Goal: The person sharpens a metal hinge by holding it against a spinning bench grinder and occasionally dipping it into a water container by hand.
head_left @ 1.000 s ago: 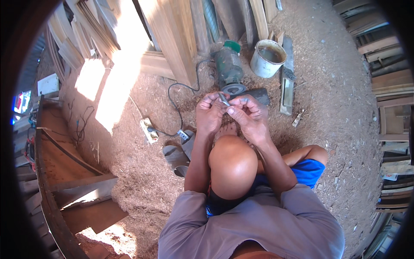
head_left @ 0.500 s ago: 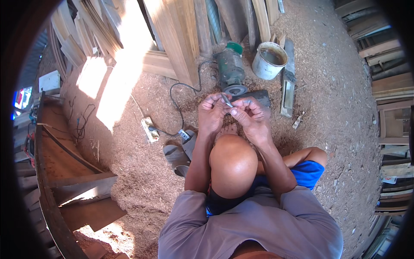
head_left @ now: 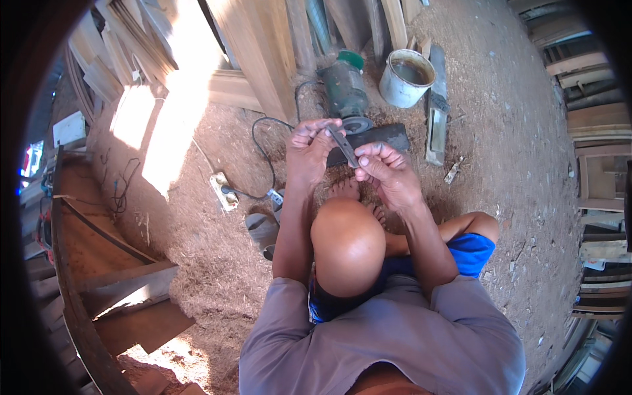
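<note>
Between my two hands is a short, dark, flat metal blade [head_left: 343, 146], held slantwise above my feet. My left hand [head_left: 312, 146] pinches its upper left end. At the lower right end, the thumb and fingers of my right hand [head_left: 390, 170] close on it. Just beyond the blade stands a green bench grinder [head_left: 345, 89] with a round grinding wheel [head_left: 357, 125] facing me. A dark block [head_left: 382, 137] lies on the ground under the wheel, partly covered by my hands.
Right of the grinder is a white bucket [head_left: 403, 92] of murky liquid, beside a narrow board with a whetstone-like slab [head_left: 435, 135]. A power strip [head_left: 224, 191] with a black cable lies to the left. Planks [head_left: 257, 52] lean behind; a wooden frame [head_left: 125, 289] stands at left.
My hands have moved apart and turned the blade, so its long flat side now shows. Before, they were close together with only a small part of it visible. The view has shifted slightly.
</note>
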A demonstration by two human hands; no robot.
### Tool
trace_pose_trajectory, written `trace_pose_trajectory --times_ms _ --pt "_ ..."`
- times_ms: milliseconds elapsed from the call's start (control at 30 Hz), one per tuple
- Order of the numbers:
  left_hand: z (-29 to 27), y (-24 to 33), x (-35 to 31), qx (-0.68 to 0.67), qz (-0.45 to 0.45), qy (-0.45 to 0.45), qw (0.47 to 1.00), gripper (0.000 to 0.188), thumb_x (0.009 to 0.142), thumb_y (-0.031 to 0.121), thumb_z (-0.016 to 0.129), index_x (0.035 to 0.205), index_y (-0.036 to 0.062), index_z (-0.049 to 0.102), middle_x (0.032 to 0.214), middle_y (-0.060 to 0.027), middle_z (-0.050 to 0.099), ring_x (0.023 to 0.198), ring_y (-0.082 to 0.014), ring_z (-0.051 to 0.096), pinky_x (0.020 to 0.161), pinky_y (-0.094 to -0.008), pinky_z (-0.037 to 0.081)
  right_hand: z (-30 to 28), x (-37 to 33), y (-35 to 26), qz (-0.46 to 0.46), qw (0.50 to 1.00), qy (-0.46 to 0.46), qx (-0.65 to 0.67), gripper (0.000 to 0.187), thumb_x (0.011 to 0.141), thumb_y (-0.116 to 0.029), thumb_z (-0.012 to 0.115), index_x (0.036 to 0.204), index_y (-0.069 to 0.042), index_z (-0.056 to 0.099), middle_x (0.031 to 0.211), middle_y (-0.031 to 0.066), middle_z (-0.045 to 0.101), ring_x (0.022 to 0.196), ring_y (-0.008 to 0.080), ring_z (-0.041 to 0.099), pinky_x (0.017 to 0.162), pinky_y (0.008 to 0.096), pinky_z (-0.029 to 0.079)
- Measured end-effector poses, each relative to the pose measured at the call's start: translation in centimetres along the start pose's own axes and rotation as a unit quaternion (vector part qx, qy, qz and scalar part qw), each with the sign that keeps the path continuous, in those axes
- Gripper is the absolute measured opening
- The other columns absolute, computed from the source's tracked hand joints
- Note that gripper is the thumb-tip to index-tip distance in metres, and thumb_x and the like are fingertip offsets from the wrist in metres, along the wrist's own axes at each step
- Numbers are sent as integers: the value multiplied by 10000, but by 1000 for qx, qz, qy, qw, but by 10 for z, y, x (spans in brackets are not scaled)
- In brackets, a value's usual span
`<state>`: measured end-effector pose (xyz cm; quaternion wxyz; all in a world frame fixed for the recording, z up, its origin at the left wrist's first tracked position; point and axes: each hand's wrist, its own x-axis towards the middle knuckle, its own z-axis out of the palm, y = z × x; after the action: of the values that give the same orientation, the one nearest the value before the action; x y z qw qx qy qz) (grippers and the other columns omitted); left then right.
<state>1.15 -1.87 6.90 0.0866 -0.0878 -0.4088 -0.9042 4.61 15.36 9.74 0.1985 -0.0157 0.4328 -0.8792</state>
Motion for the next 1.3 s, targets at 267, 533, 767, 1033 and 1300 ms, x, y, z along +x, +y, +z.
trace_pose_trajectory --times_ms 267,533,767,1033,1300 --pt "-1 -3 1 -3 -8 -41 999 166 897 -19 551 1059 -1 584 1090 -189 633 931 -238 651 826 -360 553 -6 3 7 -37 999 1 -11 109 863 -11 629 970 -14 610 884 70 650 709 84 574 651 220 485" --pt "-4 -7 0 -2 -26 -28 999 170 904 -21 539 1070 -3 576 1089 -188 631 927 -236 652 822 -354 552 -2 2 8 -42 999 15 -8 110 863 -8 629 970 -1 607 870 78 650 701 84 565 649 220 479" --pt "-6 -12 -3 25 -56 -15 998 143 912 -16 535 1050 -9 572 1054 -154 639 898 -214 646 802 -326 545 -2 2 9 -32 999 14 14 116 862 -30 642 972 -10 608 828 50 634 692 83 571 638 217 482" --pt "-11 -17 -4 2 -40 -25 999 193 907 -23 534 1095 -2 571 1072 -176 636 926 -237 650 829 -352 546 -11 5 16 -14 1000 26 8 111 862 -29 639 968 -15 608 791 34 626 642 79 564 606 203 475" --pt "-13 -11 -9 -151 -119 -86 978 362 905 170 604 1212 -8 534 1131 -156 613 1014 -263 621 885 -397 519 -10 5 19 80 989 18 125 96 869 -24 623 965 -17 617 778 23 619 628 83 579 579 218 518"
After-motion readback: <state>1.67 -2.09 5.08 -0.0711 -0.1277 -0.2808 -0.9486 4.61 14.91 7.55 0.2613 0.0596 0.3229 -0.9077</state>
